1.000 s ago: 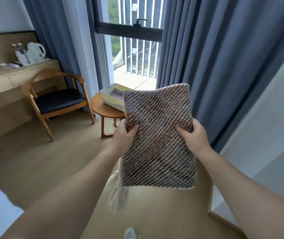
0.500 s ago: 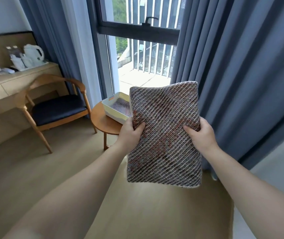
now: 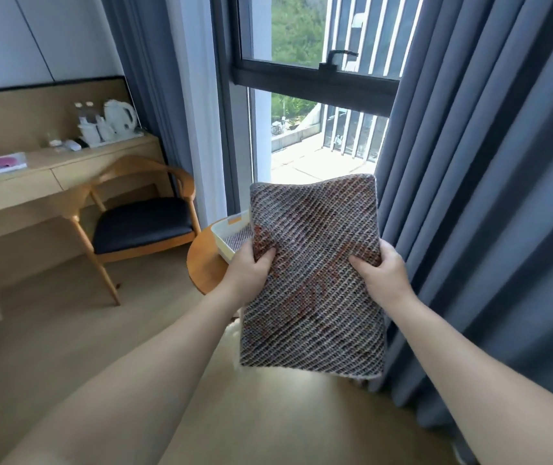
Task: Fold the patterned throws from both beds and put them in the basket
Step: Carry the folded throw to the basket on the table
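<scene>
Held up in front of the basket [image 3: 226, 229] at eleven o'clock, the folded throw [image 3: 315, 273] looks soft and floppy, so the left hand [image 3: 250, 266] and right hand [image 3: 380, 273] clamp its side edges.

Hotel room: desk [image 3: 67, 172] with kettle [image 3: 119, 120], chair [image 3: 141, 223], curtains [image 3: 469, 162].

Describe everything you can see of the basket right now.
The basket is a shallow, pale rectangular tray that looks like plastic, with an orange patch on its far rim. It sits flat on the round table by the window. Patterned woven fabric already lies inside. Its right part is hidden behind the throw, held up by the left hand and right hand. Neither hand touches it.
</scene>
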A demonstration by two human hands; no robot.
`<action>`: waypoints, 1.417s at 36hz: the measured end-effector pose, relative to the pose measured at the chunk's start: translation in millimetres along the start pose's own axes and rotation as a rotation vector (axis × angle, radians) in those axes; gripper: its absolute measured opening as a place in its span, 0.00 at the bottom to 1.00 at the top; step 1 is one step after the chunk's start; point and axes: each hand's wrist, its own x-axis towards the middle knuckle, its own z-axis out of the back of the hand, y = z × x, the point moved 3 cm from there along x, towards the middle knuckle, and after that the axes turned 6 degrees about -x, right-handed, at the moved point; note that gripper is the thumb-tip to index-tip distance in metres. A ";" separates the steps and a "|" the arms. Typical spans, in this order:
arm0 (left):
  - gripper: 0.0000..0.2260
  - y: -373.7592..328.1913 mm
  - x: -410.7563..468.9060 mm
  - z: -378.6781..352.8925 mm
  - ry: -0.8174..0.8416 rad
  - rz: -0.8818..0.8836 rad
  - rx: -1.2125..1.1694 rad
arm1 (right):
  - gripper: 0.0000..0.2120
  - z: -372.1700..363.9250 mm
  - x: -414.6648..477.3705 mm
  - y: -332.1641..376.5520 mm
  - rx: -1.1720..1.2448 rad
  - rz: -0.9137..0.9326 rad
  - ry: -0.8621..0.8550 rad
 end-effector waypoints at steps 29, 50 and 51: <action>0.16 56.7 376.3 5.6 -0.186 0.137 0.022 | 0.15 -111.9 403.1 -11.7 -0.198 -0.008 0.112; 0.18 271.6 415.5 50.7 -0.514 0.758 0.102 | 0.13 -332.8 503.7 -153.5 -0.395 -0.143 0.644; 0.18 280.5 413.3 51.0 -0.534 0.777 0.120 | 0.13 -341.1 502.8 -161.4 -0.407 -0.140 0.673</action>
